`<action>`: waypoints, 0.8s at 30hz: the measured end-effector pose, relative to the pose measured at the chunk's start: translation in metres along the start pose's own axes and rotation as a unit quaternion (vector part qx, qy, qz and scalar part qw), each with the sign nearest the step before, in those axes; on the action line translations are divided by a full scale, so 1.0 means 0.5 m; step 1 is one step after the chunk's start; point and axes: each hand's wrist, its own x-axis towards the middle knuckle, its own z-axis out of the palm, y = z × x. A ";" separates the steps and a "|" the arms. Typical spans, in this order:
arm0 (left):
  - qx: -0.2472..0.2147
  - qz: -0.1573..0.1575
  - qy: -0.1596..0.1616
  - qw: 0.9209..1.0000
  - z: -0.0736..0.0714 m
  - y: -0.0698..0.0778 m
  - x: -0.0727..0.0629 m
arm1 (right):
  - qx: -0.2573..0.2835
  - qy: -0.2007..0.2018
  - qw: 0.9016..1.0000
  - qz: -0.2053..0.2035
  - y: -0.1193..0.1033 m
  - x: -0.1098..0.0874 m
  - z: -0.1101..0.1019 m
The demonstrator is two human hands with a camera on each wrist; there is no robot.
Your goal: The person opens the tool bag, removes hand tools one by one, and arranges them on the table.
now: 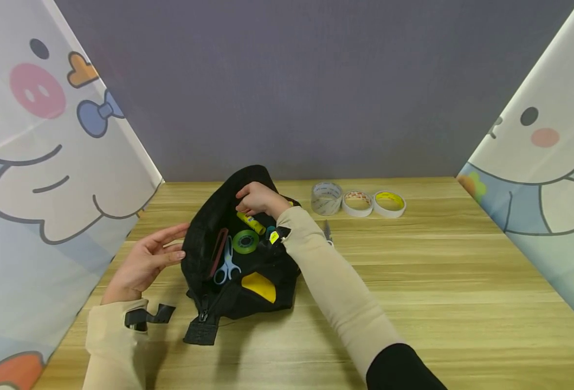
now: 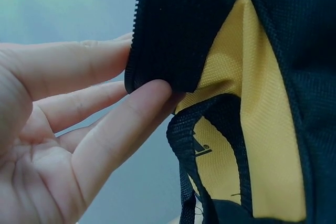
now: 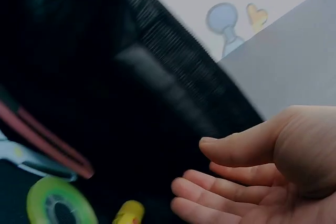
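Observation:
A black zip bag [image 1: 262, 300] stands open on the table. My left hand [image 1: 145, 261] pinches the zipped edge of its left side between thumb and fingers; the left wrist view shows the bag's yellow outer panel [image 2: 273, 145] and a black strap loop [image 2: 181, 140] beside the fingertips. Over the bag's far part, my right hand [image 1: 259, 199] has loosely bent fingers with nothing between them, near the inner wall. Inside lie a yellow glue stick [image 1: 251, 222], a green tape roll [image 1: 245, 242], light blue scissors [image 1: 227, 262] and a slim reddish tool [image 1: 219, 253].
Right of the bag at the table's back stand a clear tape roll [image 1: 326, 199] and two white tape rolls, one plain-rimmed [image 1: 357, 204] and one with a yellow core [image 1: 389, 204]. A grey pointed blade [image 1: 328, 231] shows partly behind the right sleeve. A grey panel [image 1: 306, 86] rises behind the table.

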 end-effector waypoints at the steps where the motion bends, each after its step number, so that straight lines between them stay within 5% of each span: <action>1: 0.000 -0.001 0.001 1.000 0.000 0.000 -0.001 | -0.013 0.001 1.000 0.003 0.005 0.003 0.002; 10: 0.006 0.000 0.004 1.000 -0.003 0.000 -0.003 | -0.201 0.011 0.977 0.064 0.048 0.040 0.022; 16: -0.003 -0.002 0.003 1.000 -0.005 -0.004 -0.004 | -0.202 0.015 0.973 0.108 0.076 0.052 0.032; 24: -0.009 0.005 -0.008 1.000 -0.014 -0.002 -0.007 | -0.188 0.041 0.974 0.117 0.112 0.061 0.038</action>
